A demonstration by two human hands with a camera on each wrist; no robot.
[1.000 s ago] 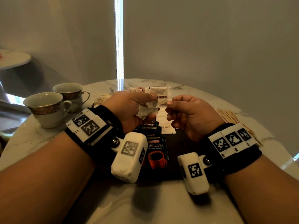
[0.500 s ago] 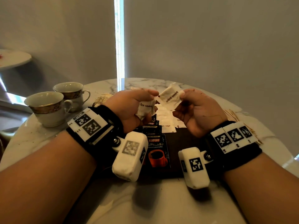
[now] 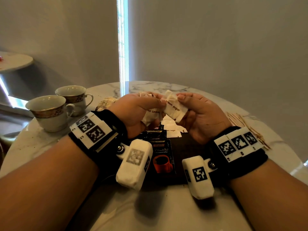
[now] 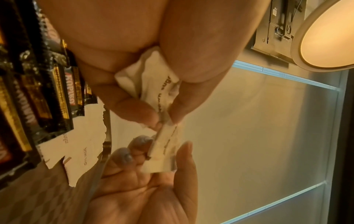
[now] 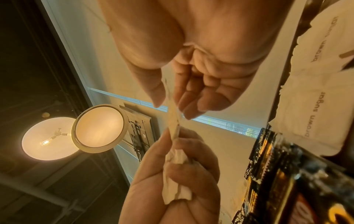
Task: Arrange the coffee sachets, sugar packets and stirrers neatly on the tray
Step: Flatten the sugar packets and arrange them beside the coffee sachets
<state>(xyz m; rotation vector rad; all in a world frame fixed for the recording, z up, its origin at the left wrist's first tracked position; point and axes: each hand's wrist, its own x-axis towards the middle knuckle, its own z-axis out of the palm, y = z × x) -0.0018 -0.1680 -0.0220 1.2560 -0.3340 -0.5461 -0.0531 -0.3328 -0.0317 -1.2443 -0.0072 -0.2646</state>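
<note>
Ideally, the right hand pinching one brown sugar packet draws gently toward 3 o'clock — left hand gripping the crumpled bunch — avoiding tears.

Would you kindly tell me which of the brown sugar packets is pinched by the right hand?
The flat sugar packet, held up between thumb and fingers of the right hand. The left hand grips crumpled packets; others lie on the tray.

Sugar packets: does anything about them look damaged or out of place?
Yes. The left hand grips a crumpled bunch of sugar packets rather than flat ones. Sugar packets on the tray show ragged edges, overlapped by the coffee sachets.
</note>
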